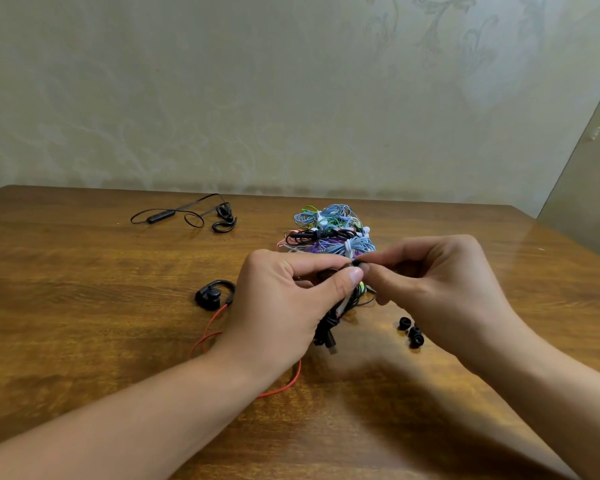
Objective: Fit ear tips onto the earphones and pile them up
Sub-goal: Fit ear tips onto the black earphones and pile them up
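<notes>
Both hands pinch: left hand [284, 299] grips earphone [329, 327], cable hanging down; right hand [440, 282] grips ear tip [358, 264].

Two bare forearms, sleeveless as far as the view shows, end in the left hand [278, 299] and right hand [440, 282]; short, unpainted fingernails; wrists unadorned.

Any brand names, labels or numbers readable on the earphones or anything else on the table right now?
None can be read.
Black wireless earphones with inline remote: no markings legible; too small.
Black ear-hook earbud on red cable: no print shows.
Loose black silicone ear tips: plain.
Pile of coloured bundled earphones: no tags legible.
Wooden table: no writing.
</notes>
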